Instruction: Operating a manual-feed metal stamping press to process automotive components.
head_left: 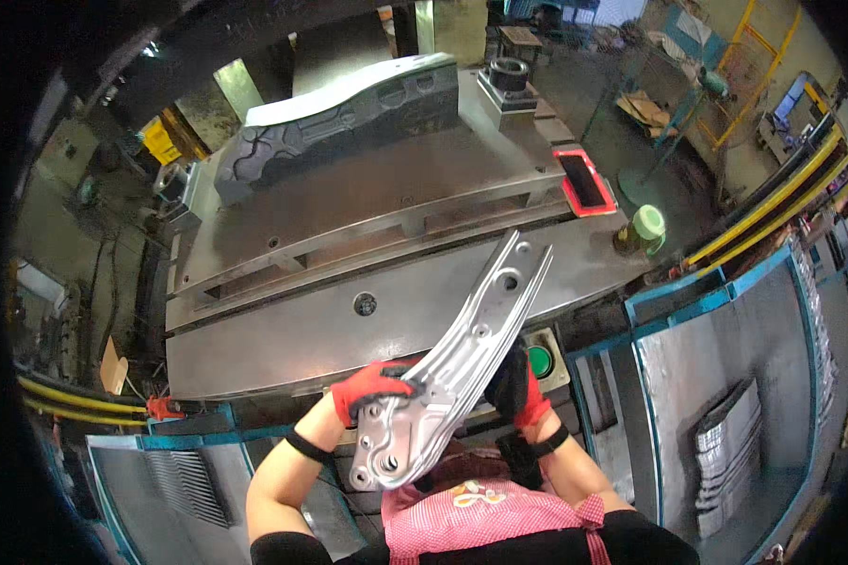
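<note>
Held at a slant in front of me is a long stamped sheet-metal bracket, silver, with raised ribs and several holes. Its wide end is low, close to my apron, while its narrow end points up and right over the steel press bed. My left hand, in a red and black glove, is closed on the bracket's left edge. On the opposite edge, my right hand wears a matching glove and grips it; the bracket partly hides those fingers. A green push button sits just beside my right hand.
A long curved forming die stands at the back of the bed. At the bed's right lie a red-cased phone and a green-capped bottle. Blue-framed bins hold stacked metal parts at left and right. Yellow rails run along the right.
</note>
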The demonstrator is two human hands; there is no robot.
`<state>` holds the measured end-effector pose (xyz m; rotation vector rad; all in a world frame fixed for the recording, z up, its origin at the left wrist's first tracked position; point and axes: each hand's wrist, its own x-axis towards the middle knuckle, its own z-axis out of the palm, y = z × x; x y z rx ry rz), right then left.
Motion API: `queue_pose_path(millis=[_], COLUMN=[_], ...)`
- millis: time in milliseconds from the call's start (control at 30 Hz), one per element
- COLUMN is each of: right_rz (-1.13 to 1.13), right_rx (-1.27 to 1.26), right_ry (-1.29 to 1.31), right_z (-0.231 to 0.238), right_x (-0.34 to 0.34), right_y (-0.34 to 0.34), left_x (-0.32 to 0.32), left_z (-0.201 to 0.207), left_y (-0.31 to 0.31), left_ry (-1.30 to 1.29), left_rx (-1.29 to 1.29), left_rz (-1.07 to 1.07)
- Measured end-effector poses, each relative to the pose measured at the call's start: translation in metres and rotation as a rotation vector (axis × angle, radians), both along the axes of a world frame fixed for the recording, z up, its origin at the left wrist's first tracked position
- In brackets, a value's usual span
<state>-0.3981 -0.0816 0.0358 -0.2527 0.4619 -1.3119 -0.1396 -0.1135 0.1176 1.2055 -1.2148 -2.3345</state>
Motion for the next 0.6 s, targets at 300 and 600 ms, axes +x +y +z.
queue_pose_path(millis=[300, 600], right_rz=[-0.498, -0.423], right_rx=[-0.498, -0.647], right_ry=[2.12, 2.333], right_z=[0.096, 0.098], right_x=[0.029, 0.025], right_y=[-0.071, -0.131], left_x=[0.012, -0.003], left_z=[0.029, 0.078], left_y=[-0.129, -0.16], left_ry=[0.024, -0.641], left_rx=[0.009, -0.445], left_rz=[-0.266, -0.508])
